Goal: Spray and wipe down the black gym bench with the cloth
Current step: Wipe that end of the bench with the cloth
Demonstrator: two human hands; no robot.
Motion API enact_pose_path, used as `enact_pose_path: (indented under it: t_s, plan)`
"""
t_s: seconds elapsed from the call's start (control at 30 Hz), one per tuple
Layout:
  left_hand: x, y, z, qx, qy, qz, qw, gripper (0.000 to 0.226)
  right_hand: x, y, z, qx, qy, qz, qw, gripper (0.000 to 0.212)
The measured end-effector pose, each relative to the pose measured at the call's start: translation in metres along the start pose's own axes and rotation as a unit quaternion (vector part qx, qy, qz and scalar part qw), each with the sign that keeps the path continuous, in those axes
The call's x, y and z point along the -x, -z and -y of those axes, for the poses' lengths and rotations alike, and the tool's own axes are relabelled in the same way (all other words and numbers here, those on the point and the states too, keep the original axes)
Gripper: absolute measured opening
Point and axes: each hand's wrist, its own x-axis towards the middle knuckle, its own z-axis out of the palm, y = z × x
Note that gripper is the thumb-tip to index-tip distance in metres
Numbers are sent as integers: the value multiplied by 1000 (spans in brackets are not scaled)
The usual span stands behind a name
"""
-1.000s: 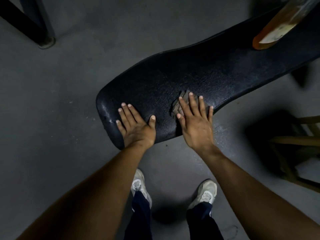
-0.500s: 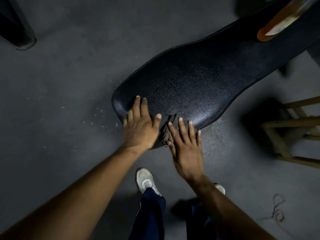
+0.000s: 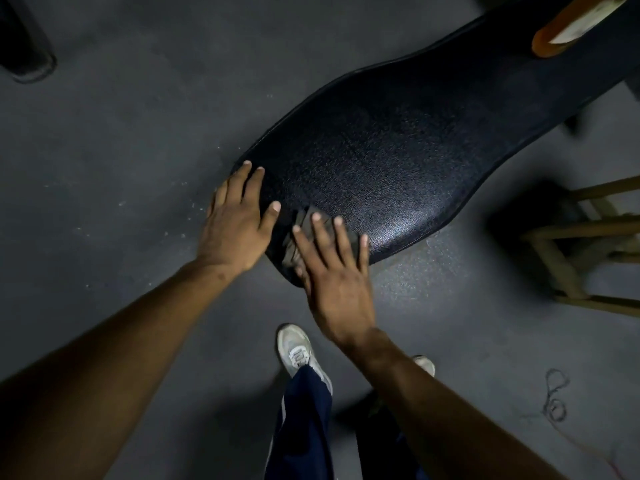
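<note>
**Wiping the near end of the bench: keep the cloth flat and work outward**

The black gym bench [image 3: 398, 161] runs from the upper right of the frame down to its rounded end at centre, where both hands are. The right hand [image 3: 334, 268] lies flat, fingers spread, pressing the dark cloth [image 3: 301, 233] onto the pad close to the lower edge; its grip is not clenched, the cloth being pinned under palm and fingers rather than pinched. The left hand [image 3: 235, 226] rests open on the rounded tip just to the left of the cloth, grasping nothing, and seems to be steadying the pad. An orange spray bottle [image 3: 554, 39] lies on the bench at the upper right, well apart from the hands.

The step in hand looks like the wipe itself, at the end nearest the person. To do it well:

- Keep the palm's weight over the cloth so it drags instead of bunching; it already looks creased on its left side.
- Carry strokes over the rounded rim, where the textured surface would likely hold residue.
- Overlap passes toward the upper right, since most of the pad lies that way.
- Lift the bracing hand off the tip so the patch beneath it is also wiped.
- Watch the bottle: a long stroke could knock it to the floor [image 3: 121, 116].
</note>
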Motion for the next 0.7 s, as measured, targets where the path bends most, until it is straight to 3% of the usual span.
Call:
enact_pose_path:
  t_s: [0.13,0.33,0.47,0.57,0.7]
  plan:
    - [1,1,11,34,-21,17,999,62,26,-7,-15,49,54,1,997,59]
    - [7,1,25,121,0,29,992,74,24,1,-42,57,1,-9,998,60]
    - [15,-3,28,183,76,9,980,72,20,-3,-26,64,49,-1,997,65]
    - [20,-4,28,286,117,63,949,70,8,-2,-13,84,114,6,990,68]
    - [14,5,29,453,170,69,872,71,-29,1,16,97,132,3,986,63]
